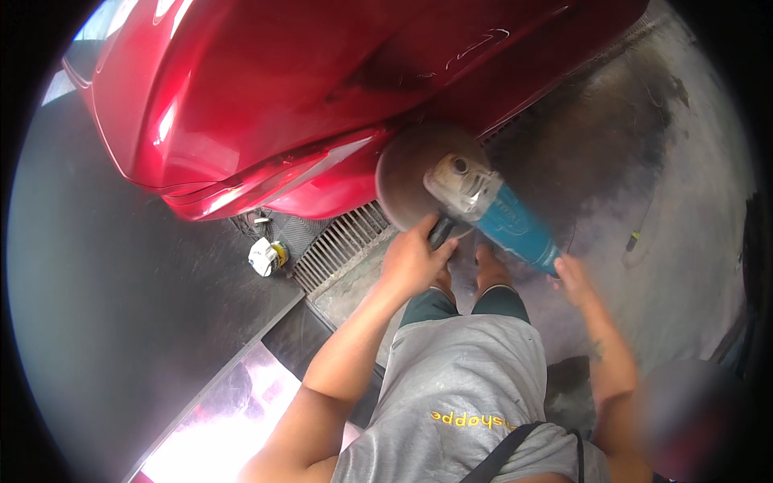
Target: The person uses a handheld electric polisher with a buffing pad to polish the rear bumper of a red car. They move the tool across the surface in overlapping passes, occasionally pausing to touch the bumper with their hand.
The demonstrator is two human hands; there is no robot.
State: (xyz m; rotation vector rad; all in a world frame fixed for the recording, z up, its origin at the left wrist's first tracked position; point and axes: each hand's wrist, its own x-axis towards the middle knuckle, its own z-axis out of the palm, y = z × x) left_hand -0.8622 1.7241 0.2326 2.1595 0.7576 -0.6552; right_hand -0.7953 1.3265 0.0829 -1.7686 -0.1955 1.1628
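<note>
A teal rotary polisher (519,227) with a worn metal gear head is held in front of me with both hands. My left hand (412,259) is closed round its black side handle. The far end of the teal body is in the grip of my right hand (573,280), whose fingers show only in part. The wide round pad (405,173) looks smeared, as if spinning, and overlaps the lower side of a glossy red car (274,88). Whether the pad touches the paint, I cannot tell.
A slotted drain grate (342,243) runs along the floor beneath the car. Left of it lies a white-and-yellow item (267,257). A bright reflective panel (233,410) stands at lower left, and a small yellow-and-black object (633,240) lies on the right.
</note>
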